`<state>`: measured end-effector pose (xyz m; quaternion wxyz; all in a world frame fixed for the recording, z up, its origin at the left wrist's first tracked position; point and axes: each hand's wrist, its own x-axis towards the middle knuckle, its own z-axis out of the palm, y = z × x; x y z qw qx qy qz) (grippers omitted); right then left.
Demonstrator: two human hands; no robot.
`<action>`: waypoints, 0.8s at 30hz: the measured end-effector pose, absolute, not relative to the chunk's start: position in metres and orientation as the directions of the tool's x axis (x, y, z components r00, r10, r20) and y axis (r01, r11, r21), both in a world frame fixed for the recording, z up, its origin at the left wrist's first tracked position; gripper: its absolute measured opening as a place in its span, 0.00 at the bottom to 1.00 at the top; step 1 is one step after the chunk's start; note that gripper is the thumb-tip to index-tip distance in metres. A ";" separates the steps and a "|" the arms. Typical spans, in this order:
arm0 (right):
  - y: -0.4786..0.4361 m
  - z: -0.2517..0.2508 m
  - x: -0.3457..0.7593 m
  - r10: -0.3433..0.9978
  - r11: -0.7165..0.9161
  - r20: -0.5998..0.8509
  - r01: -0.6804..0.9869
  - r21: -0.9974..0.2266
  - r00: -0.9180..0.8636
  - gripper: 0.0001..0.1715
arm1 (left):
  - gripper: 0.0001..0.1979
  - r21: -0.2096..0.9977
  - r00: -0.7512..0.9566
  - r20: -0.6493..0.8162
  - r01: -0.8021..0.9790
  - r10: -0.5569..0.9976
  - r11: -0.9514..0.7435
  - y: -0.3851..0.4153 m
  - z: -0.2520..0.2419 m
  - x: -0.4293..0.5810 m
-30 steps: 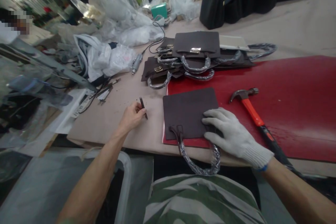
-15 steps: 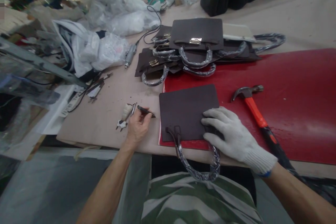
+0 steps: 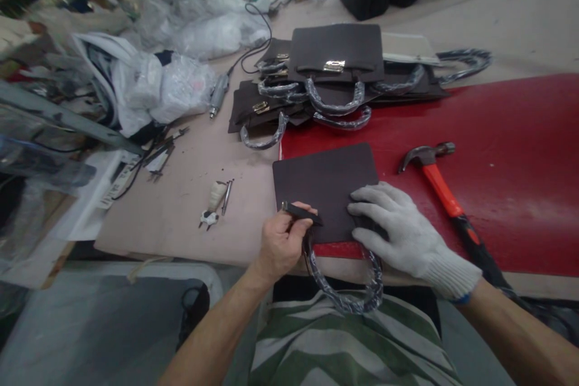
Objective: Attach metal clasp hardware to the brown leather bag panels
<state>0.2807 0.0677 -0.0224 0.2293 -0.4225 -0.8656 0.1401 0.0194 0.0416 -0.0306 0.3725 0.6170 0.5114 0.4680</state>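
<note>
A dark brown leather panel [image 3: 323, 178] lies on the red sheet near the table's front edge. Its plastic-wrapped handle [image 3: 346, 301] hangs over that edge. My bare left hand [image 3: 283, 241] pinches a short dark tool [image 3: 301, 212] over the panel's lower left part, hiding the handle's left end. On the panel's right side rests my gloved right hand [image 3: 393, 226], fingers spread and flat. To the left on the table are a white-wrapped tool with two prongs [image 3: 213, 202] and a thin metal rod [image 3: 227, 198].
An orange and black claw hammer [image 3: 441, 190] lies right of my right hand on the red sheet [image 3: 520, 163]. Stacked brown bag panels [image 3: 335, 51] with wrapped handles sit behind. A grey corded tool [image 3: 219, 95] and plastic bags [image 3: 181, 87] are at the left.
My left hand has moved right with the dark tool, from the bare table onto the panel's lower left. My right hand stays on the panel. The view has shifted slightly.
</note>
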 end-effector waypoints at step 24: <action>0.067 -0.019 0.281 0.784 0.621 0.336 0.637 -0.457 -0.522 0.14 | 0.07 0.779 0.231 0.380 0.443 0.896 -0.444 0.050 -0.030 0.028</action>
